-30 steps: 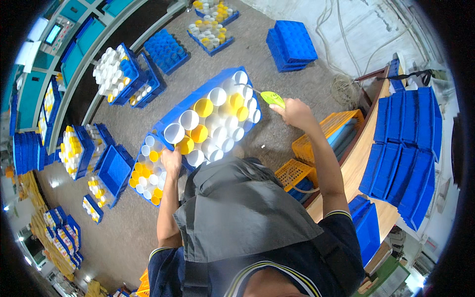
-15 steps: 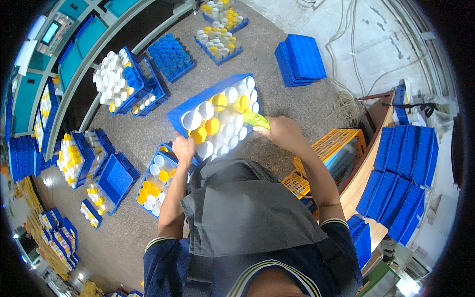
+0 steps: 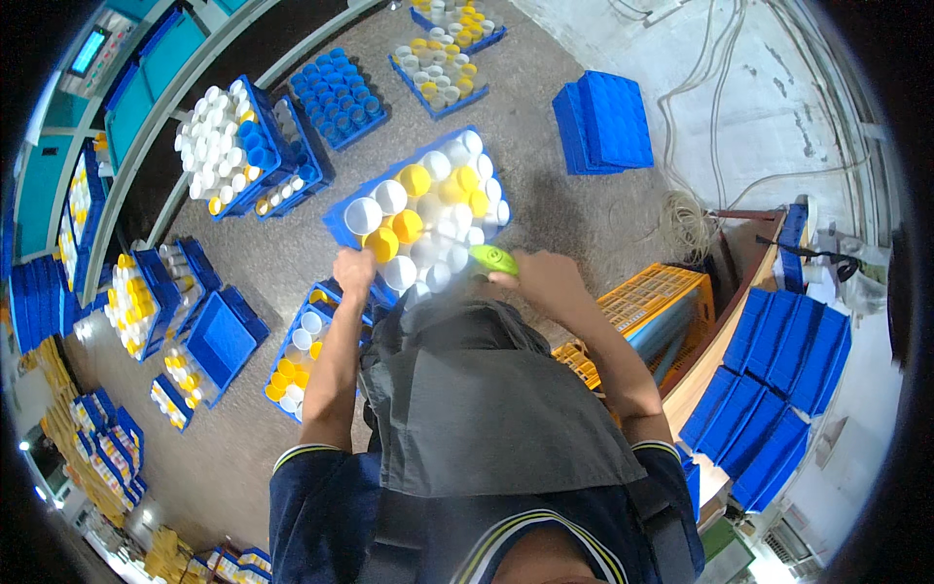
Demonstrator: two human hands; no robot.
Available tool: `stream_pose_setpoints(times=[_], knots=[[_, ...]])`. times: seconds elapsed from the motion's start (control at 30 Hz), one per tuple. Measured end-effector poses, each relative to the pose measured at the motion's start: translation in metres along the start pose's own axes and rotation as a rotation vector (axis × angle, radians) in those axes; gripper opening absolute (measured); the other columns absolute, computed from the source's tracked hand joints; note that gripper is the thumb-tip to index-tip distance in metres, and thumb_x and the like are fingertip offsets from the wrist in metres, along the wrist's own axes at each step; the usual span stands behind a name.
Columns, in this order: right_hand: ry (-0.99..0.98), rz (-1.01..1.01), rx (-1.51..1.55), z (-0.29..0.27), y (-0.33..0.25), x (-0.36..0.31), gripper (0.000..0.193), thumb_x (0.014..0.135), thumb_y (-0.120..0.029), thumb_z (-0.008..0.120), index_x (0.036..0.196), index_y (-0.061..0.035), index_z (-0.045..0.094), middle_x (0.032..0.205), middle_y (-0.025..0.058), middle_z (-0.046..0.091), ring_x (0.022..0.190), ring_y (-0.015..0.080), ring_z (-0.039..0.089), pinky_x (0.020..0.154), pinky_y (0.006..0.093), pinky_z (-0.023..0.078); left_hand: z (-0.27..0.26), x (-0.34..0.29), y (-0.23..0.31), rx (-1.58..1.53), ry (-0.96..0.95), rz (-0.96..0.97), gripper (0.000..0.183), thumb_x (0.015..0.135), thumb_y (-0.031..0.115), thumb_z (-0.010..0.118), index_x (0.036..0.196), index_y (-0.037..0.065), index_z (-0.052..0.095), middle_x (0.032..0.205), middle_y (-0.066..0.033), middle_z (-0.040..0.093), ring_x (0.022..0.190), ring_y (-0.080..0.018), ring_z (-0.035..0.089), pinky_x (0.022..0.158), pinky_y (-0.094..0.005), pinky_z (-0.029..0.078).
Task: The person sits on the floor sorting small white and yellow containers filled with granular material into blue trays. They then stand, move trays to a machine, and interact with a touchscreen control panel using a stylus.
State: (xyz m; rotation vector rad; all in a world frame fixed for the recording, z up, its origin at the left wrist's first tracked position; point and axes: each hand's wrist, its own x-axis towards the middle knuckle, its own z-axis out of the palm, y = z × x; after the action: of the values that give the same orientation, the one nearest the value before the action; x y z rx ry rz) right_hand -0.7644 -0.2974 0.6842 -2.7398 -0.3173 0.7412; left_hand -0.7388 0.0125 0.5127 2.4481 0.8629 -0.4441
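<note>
- The left hand has its fingers bent tight around the near-left corner of a blue tray.
- The right hand has its fingers wrapped around a bright green tool. The thin end of the tool is too blurry to see well.
- The blue tray is right in front of the grey apron, between the two hands. It is packed with white cups and yellow cups, and many show their round open tops.
- The green tool is close to the tray's near-right side. I cannot tell if it touches a cup.
- Another cup tray is near the left arm, partly behind it.
- A stack of blue trays sits on the floor, past the right hand.
- On the right, a wooden table carries blue bins, and a yellow crate is beside it.
</note>
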Motion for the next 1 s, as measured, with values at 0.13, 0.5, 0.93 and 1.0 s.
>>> stream_pose_setpoints(times=[0.13,0.5,0.93,1.0], knots=[[-0.098,-0.076,0.054,0.015,0.023,-0.005,0.060,0.093,-0.060,0.050,0.098,-0.0036,0.069,0.076,0.0187,0.069,0.071,0.0364,0.068,0.065,0.0475,0.053,0.010,-0.005,0.007,-0.062,0.012,-0.158,0.043,0.079,0.030,0.058,0.094,-0.008,0.071,0.097,-0.0322,0.068,0.097,-0.0457,0.067,0.088,-0.0481,0.051],[-0.124,-0.016,0.048,0.004,0.111,0.003,0.060,0.093,-0.058,0.054,0.094,-0.0006,0.070,0.078,0.0224,0.069,0.077,0.0407,0.068,0.070,0.0491,0.054,0.024,-0.041,0.019,-0.108,0.115,-0.252,0.046,0.080,0.030,0.057,0.095,-0.010,0.070,0.096,-0.0319,0.068,0.098,-0.0450,0.067,0.087,-0.0463,0.051],[0.030,0.298,0.107,-0.035,0.220,0.057,0.059,0.090,-0.060,0.056,0.087,-0.0025,0.070,0.070,0.0173,0.068,0.071,0.0344,0.070,0.070,0.0467,0.054,0.018,-0.028,0.028,-0.263,0.100,-0.146,0.056,0.081,0.038,0.066,0.095,-0.017,0.066,0.090,-0.0307,0.070,0.088,-0.0382,0.070,0.081,-0.0426,0.051],[-0.043,0.343,0.153,-0.047,0.234,0.057,0.057,0.091,-0.059,0.055,0.087,-0.0035,0.070,0.064,0.0133,0.068,0.070,0.0317,0.070,0.072,0.0465,0.054,0.013,-0.021,0.032,-0.333,0.107,-0.142,0.052,0.082,0.034,0.068,0.099,-0.015,0.067,0.091,-0.0260,0.071,0.086,-0.0331,0.069,0.078,-0.0408,0.052]])
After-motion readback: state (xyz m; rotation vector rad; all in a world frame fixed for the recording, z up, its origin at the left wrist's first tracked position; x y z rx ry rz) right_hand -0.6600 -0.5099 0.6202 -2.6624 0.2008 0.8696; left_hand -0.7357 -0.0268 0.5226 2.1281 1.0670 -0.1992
